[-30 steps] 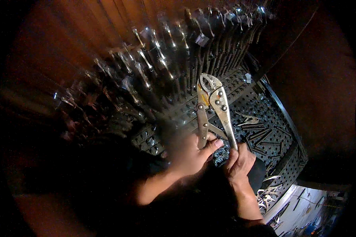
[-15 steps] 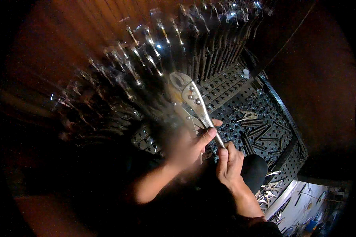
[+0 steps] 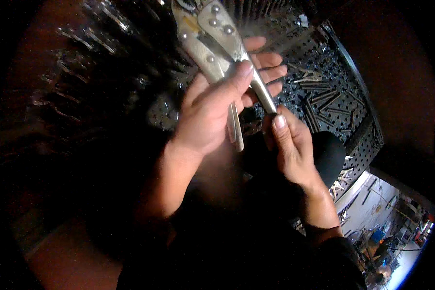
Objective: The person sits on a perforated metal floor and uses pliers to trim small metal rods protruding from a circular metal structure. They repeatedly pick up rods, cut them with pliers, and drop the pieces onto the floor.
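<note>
A pair of metal locking pliers (image 3: 232,43) slants across the upper middle, its jaws partly cut off by the top edge. My left hand (image 3: 198,118) lies under and around it, palm up, with the thumb pressed over the handles and the fingertips reaching out past the far handle. The loose lever handle (image 3: 239,133) points down beside that palm. My right hand (image 3: 295,147) is closed around the lower end of the straight handle, thumb on top; the very tip is hidden in its grip.
To the right is a dark perforated metal surface (image 3: 355,135) with several dark bars (image 3: 326,104) and a pliers-like part (image 3: 310,76) lying on it. Blurred shiny metal pieces (image 3: 89,39) fill the upper left. Pale metal parts (image 3: 342,180) lie at the lower right, above a cluttered floor (image 3: 367,205).
The pliers have come closer and risen in view, up to the top edge. Both hands moved up with them, and the left hand's fingers now show more spread behind the handle.
</note>
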Demonstrator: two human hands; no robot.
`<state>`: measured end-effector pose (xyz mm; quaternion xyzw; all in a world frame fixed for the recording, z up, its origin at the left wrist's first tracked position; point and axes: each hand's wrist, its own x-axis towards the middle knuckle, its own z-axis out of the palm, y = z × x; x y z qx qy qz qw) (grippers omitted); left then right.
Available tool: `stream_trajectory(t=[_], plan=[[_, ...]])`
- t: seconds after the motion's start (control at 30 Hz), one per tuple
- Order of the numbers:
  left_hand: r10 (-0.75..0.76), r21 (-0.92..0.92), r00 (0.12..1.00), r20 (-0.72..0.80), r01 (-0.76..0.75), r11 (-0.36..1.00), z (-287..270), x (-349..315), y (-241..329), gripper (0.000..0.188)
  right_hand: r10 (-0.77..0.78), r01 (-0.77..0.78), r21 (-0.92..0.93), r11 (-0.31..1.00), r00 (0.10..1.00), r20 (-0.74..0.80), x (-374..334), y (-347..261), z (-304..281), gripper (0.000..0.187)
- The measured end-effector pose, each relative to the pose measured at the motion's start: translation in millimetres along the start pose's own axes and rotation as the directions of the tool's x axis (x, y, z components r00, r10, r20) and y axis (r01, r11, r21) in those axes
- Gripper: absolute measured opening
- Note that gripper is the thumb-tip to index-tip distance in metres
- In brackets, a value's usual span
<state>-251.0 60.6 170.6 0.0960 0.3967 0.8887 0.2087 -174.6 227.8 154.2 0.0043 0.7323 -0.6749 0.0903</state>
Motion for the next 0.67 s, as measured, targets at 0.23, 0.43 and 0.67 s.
stream_trajectory(t=[0.23, 0.43, 0.67], plan=[[0.006, -0.014, 0.997, 0.076, -0.005, 1.0, -3, 3, 13, 0.057, 0.202, -0.279, 0.394, 0.876, 0.953, 0.225, 6, -12, -4, 0.051], [-0.038, 0.108, 0.999, -0.018, 0.04, 0.993, -16, -1, 27, 0.057, -0.178, 0.191, -0.379, 0.905, 0.982, 0.069, 26, -49, -58, 0.058], [-0.123, 0.165, 0.978, -0.167, 0.151, 0.975, -41, 5, 27, 0.058, 0.102, -0.047, -0.325, 0.944, 0.983, 0.154, 131, 176, -98, 0.045]])
